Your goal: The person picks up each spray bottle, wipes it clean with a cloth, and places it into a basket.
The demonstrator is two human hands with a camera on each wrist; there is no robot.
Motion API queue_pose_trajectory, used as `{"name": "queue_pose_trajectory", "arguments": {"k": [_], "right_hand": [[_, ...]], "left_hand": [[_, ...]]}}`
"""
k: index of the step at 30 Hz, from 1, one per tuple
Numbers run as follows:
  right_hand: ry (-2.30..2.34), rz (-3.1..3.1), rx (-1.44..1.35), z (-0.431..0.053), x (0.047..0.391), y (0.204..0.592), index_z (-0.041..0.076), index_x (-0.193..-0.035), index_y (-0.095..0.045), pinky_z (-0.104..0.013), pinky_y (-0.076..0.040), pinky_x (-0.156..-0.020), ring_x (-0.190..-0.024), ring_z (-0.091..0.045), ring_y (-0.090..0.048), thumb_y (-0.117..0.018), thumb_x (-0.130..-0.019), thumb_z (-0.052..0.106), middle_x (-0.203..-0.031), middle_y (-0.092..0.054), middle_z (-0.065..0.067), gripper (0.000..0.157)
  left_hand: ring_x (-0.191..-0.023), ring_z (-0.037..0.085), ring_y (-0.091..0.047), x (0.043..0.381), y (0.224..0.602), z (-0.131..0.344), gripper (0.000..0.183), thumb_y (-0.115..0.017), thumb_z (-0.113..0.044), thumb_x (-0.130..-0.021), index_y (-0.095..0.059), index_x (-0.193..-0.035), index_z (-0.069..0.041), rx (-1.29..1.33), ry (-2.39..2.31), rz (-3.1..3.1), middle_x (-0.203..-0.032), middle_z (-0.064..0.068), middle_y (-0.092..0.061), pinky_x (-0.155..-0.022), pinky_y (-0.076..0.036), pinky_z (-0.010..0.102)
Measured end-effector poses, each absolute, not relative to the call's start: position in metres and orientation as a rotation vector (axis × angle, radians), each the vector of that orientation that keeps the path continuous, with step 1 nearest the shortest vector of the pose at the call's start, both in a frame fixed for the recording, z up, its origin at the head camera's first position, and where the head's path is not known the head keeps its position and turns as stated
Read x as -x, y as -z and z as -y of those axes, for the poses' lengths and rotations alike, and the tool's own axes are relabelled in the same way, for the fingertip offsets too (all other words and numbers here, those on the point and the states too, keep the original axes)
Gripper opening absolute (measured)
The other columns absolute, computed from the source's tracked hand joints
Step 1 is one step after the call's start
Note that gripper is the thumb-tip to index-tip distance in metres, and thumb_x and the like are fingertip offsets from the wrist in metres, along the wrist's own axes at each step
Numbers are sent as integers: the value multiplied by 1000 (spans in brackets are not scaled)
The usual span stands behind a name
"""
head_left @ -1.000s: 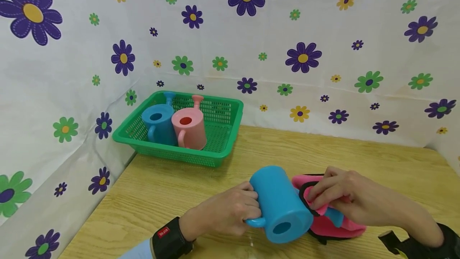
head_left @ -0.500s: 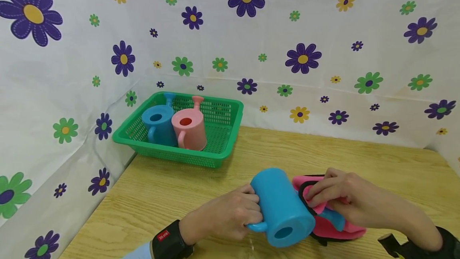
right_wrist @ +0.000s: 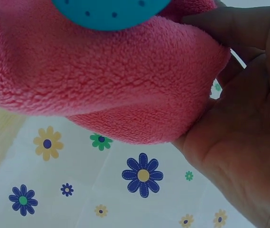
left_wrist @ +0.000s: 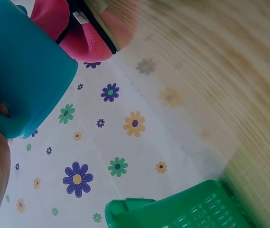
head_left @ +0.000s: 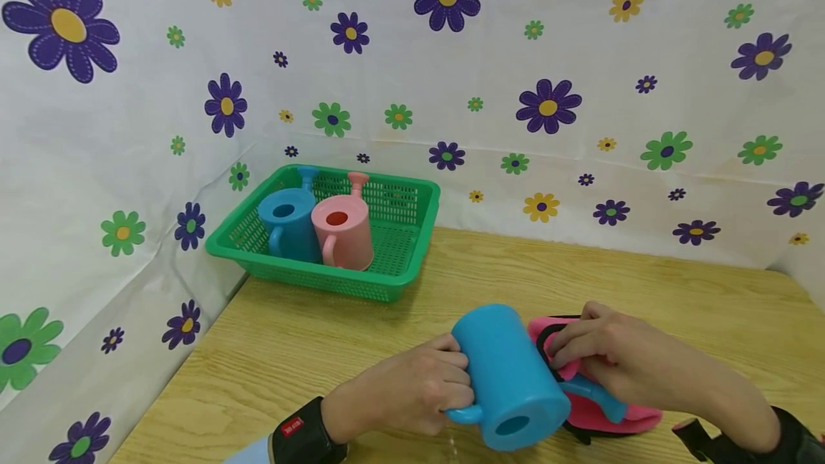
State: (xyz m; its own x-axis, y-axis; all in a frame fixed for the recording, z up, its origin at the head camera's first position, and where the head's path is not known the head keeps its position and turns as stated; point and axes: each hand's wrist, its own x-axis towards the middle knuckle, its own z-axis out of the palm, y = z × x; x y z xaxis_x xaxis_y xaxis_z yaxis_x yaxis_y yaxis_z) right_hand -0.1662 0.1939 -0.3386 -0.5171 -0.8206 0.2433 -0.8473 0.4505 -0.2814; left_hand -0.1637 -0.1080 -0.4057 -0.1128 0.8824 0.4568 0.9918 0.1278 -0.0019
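My left hand (head_left: 415, 385) grips the handle of a blue toy watering can (head_left: 509, 378), tilted on its side above the table, its top hole facing me and its spout to the right. A pink fleece cloth (head_left: 599, 414) with black edging hangs behind and below the spout. Part of that cloth is pinched in my right hand (head_left: 621, 356), which holds it against the can near the base of the spout. In the right wrist view the pink cloth (right_wrist: 125, 85) bunches from my fingers under the dotted blue sprinkler head (right_wrist: 111, 12).
A green plastic basket (head_left: 406, 278) stands at the back left of the wooden table (head_left: 309, 335). Inside it are a second blue watering can (head_left: 290, 228) and a pink one (head_left: 348, 235), side by side and upright. Flowered white sheeting (head_left: 387, 56) covers the walls behind.
The blue watering can has tipped and shifted slightly down and right, with its spout showing more. My right hand keeps the cloth against it and has moved only a little.
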Motion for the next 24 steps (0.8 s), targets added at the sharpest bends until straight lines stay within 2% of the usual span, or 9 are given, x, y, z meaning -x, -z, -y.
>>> {"name": "queue_pose_trajectory", "arguments": {"k": [13, 24], "right_hand": [[-539, 2704, -1436, -201, 162, 338, 28, -80, -73, -24, -48, -60, -81, -11, -49, -60, -70, -14, -97, -73, 9, 45], [-498, 2726, -1406, -208, 160, 338, 29, -73, -73, -27, -48, -61, -79, -9, -46, -54, -67, -17, -92, -71, 13, 50]], "left_hand": [[-60, 9, -34, 166, 410, 109, 36, -60, 8, -69, -35, -58, -15, 1780, 488, 2047, -57, -3, -25, -72, -32, 29], [-59, 10, -35, 172, 409, 119, 35, -65, 8, -66, -39, -58, -15, 1765, 462, 2048, -58, -3, -25, -72, -32, 30]]}}
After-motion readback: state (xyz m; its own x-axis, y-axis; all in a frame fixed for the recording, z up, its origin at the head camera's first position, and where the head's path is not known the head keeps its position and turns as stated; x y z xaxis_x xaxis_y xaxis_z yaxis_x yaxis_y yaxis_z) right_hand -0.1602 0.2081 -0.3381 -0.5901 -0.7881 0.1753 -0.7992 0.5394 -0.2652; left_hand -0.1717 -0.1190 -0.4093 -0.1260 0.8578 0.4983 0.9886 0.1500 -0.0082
